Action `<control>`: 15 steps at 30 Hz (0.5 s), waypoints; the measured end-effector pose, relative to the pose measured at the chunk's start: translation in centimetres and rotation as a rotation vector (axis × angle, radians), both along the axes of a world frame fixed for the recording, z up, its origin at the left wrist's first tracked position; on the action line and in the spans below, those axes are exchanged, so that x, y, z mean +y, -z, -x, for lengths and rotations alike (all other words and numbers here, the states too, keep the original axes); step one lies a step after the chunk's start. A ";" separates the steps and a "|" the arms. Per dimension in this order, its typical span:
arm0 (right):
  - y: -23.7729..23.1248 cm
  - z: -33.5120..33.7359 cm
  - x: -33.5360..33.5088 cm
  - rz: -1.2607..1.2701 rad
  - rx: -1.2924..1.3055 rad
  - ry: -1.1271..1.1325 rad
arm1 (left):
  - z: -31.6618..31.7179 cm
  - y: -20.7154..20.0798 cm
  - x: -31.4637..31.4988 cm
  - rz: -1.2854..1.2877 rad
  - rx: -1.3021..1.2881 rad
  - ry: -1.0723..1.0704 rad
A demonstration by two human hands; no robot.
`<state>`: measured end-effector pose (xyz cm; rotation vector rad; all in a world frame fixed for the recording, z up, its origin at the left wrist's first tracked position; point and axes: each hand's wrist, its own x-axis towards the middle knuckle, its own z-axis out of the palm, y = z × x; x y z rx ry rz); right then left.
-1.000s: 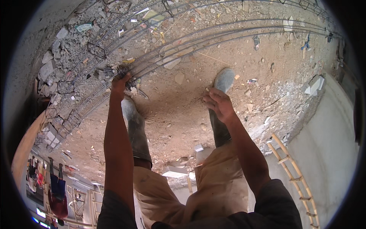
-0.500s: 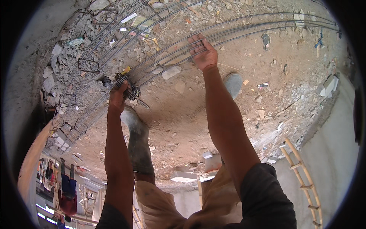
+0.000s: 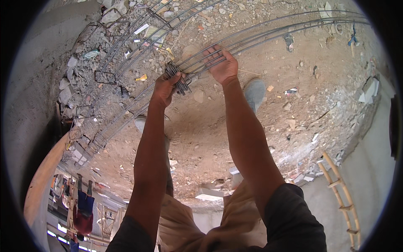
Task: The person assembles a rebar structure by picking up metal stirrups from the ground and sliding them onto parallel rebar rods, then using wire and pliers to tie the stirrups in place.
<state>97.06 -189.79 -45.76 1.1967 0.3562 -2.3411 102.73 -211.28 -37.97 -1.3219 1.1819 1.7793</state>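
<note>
My left hand [image 3: 164, 89] is closed round a bunch of bent steel stirrups [image 3: 179, 79], thumb on top. The bunch is threaded on several long thin reinforcing bars [image 3: 285, 27], which run from the lower left up to the far right. Beside it, a short way right, my right hand [image 3: 221, 67] lies palm up with its fingers stretched out. The bars cross over those fingers, which are not wrapped round them.
A second cage of bars with spaced stirrups [image 3: 105, 77] lies at the left over rubble [image 3: 112, 16]. My boot [image 3: 254, 93] stands on the dirt floor. A bamboo ladder [image 3: 339, 193] leans at the lower right. Another person [image 3: 83, 216] is at the lower left.
My left hand has slid the bunch of stirrups up and right along the bars, closer to my right hand. My right hand stays almost in place under the bars.
</note>
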 end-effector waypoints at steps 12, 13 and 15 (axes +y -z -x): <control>-16.0 -5.8 23.5 -0.709 0.084 -0.803 | 3.9 2.1 3.8 -0.186 0.171 -0.171; -18.0 -7.6 26.9 -0.769 0.056 -0.809 | 4.9 1.9 5.6 -0.203 0.144 -0.172; -22.9 -12.0 32.3 -0.781 -0.075 -0.758 | 7.2 1.4 9.5 -0.234 0.102 -0.183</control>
